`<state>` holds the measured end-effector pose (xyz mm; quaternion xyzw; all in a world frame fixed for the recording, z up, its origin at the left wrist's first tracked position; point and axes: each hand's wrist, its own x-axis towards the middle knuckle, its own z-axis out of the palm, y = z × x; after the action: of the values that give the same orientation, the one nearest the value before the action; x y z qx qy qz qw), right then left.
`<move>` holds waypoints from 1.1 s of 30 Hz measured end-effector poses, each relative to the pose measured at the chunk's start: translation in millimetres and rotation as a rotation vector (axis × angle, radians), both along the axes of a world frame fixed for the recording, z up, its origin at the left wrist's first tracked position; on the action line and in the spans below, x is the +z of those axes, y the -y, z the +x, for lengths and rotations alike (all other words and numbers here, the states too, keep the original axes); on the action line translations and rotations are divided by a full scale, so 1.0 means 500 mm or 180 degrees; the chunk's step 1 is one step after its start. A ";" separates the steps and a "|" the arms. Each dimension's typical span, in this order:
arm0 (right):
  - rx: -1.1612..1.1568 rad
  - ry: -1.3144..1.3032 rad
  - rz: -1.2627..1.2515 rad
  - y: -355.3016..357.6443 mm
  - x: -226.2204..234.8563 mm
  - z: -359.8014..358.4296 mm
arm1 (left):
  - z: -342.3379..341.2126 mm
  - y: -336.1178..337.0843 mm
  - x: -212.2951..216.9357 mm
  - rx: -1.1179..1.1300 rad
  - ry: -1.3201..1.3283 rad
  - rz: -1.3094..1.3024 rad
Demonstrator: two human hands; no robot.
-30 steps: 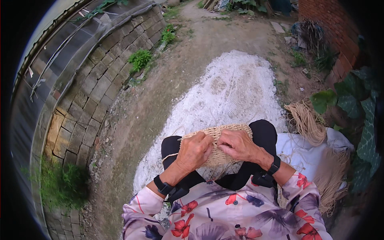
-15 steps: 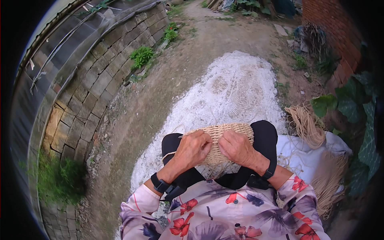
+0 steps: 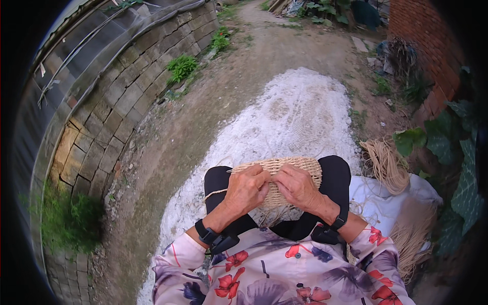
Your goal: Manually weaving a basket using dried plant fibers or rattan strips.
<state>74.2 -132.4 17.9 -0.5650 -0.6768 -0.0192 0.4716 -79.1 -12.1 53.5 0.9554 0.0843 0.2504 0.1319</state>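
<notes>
A tan woven straw piece (image 3: 306, 163) with tight rows rests across my lap between my black-clad knees. My left hand (image 3: 247, 186) is closed on its left part, fingers curled over the weave. Close beside it, my right hand (image 3: 299, 187) pinches at the middle of the weave with bent fingers. The two hands nearly touch at the fingertips; any strand between them is hidden. A loose straw cord (image 3: 216, 192) runs out to the left past my left hand. Loose strands hang below the lower edge of the piece.
On my right, a bundle of tan cord (image 3: 387, 165) and more loose strands (image 3: 414, 239) lie on a white sheet (image 3: 373, 195). White rubble-like ground (image 3: 284, 122) spreads ahead. A block wall (image 3: 109, 122) stands left, a brick wall (image 3: 422, 46) far right, with large leaves (image 3: 441, 134) near it.
My right hand has shifted slightly left, its fingertips now close against my left hand. The cord at left stands out more from my knee. The whole view has shifted slightly.
</notes>
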 end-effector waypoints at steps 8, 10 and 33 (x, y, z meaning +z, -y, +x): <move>0.0078 0.0214 -0.0127 -0.001 0.001 -0.005 | -0.099 -0.067 -0.013 0.0891 -0.0017 -0.1314; 0.0017 0.0178 -0.0195 -0.001 0.001 -0.007 | -0.121 -0.064 -0.028 0.0759 0.0073 -0.1288; 0.0205 0.0011 -0.0448 -0.001 0.023 -0.009 | -0.108 -0.060 -0.041 0.0474 -0.0052 -0.0658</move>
<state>69.6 -132.1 29.1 -0.5746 -0.6951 0.0427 0.4300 -133.1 17.6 32.9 0.9298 0.1815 0.2416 0.2100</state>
